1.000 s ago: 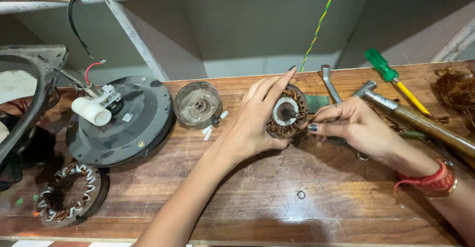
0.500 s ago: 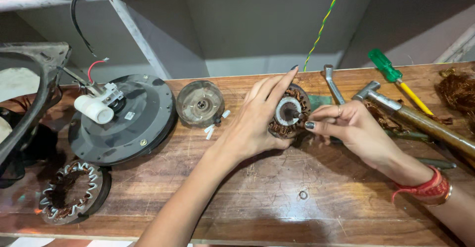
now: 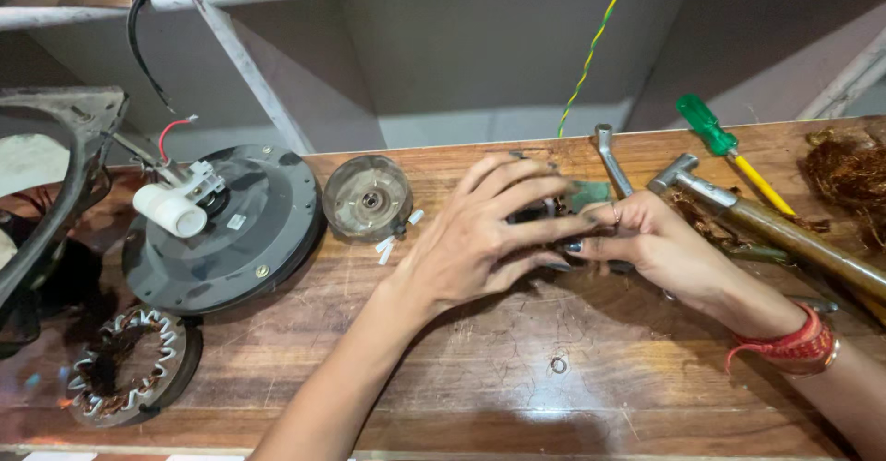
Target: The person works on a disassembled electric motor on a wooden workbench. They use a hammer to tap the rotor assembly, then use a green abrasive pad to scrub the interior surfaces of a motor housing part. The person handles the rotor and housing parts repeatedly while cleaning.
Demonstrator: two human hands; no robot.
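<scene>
— Two hands on one small part, both at the middle of the bench (image 3: 480, 396). Start nearest.

— Near edge first: a bare steel stator ring (image 3: 126, 369) with toothed inner rim at the near left, and a tiny washer (image 3: 557, 365) lying alone on the scuffed brown wood.

— And the hands?

— The left hand (image 3: 480, 239) lies flat-fingered over a small wound motor core (image 3: 544, 210), covering most of it; only a dark sliver with coppery winding shows between the fingers. The right hand (image 3: 660, 244) comes in from the right, fingertips meeting the left's at the core. Left grip is clamped around the core; the right's fingers are pinched together at its edge, though what they pinch is hidden.

— Which way does the core lie?

— Under the left palm, just left of the right fingertips. The left is nearer. Its axis I cannot tell, it is too covered.

— Around them?

— Left of the hands, a round clear-grey cap (image 3: 368, 197) with a metal hub, then a wide black disc housing (image 3: 221, 230) carrying a white cylinder and red wire. Right, a wooden-handled hammer (image 3: 775, 226), a bent steel wrench (image 3: 612, 158), a tangle of copper wire (image 3: 849, 179). Farthest, a green-handled screwdriver (image 3: 729, 152) and a green-yellow wire (image 3: 595, 41) hanging before the grey shelf.
</scene>
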